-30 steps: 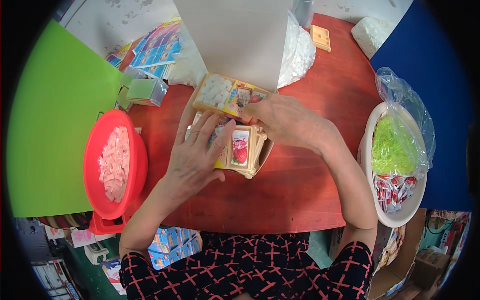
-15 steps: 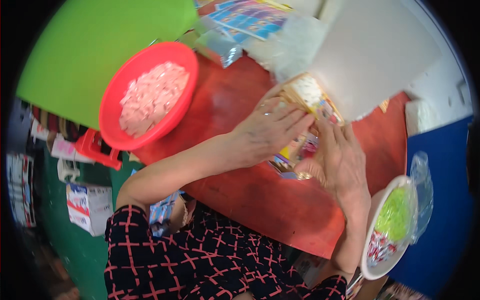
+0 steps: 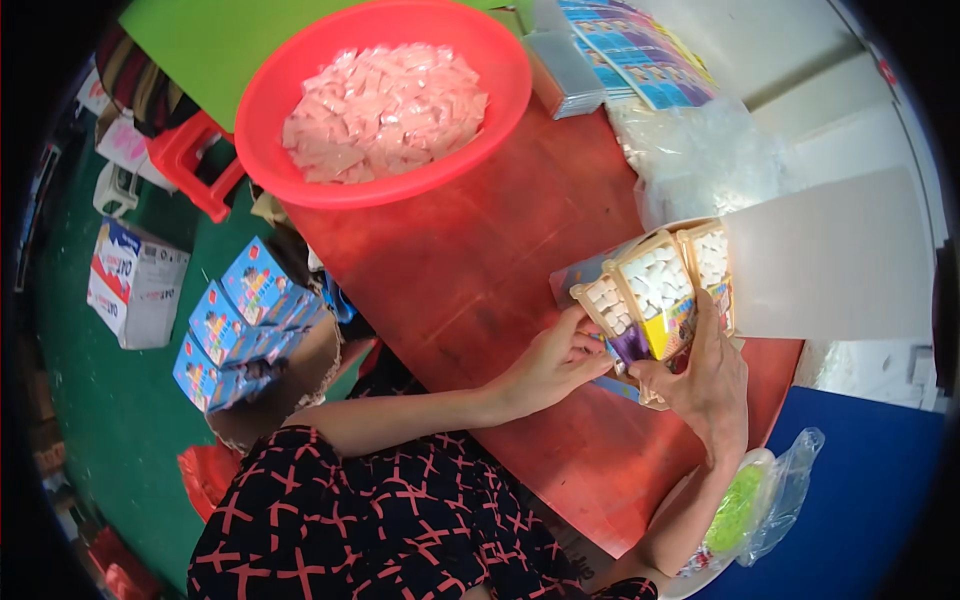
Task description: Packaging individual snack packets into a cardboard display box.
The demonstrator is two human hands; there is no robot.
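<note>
Several ice-cream-cone-shaped candy packs (image 3: pixel 655 280) with white pieces in their upper parts stand side by side in an open carton (image 3: pixel 590 268), at the right of the red table. Purple and yellow labels show lower on them. My left hand (image 3: pixel 548 368) has its fingers curled against the outer left pack (image 3: pixel 607 305). My right hand (image 3: pixel 712 385) grips the packs from the right, its thumb in front and its fingers reaching up along them. The carton's large pale grey lid (image 3: pixel 840 260) is folded out to the right. My hands hide the packs' lower ends.
A red basin (image 3: pixel 260 150) of pink wrapped pieces stands at the table's far left. Behind the carton lie clear plastic bags (image 3: pixel 700 150) and printed sheets (image 3: pixel 640 50). A white bowl (image 3: pixel 765 458) holding green packets is at right. Blue boxes (image 3: pixel 250 290) sit low at left.
The view has shifted, with the basin now higher and more blue boxes showing. My hands have moved apart from over the carton to the packs' lower sides, leaving the packs' tops uncovered.
</note>
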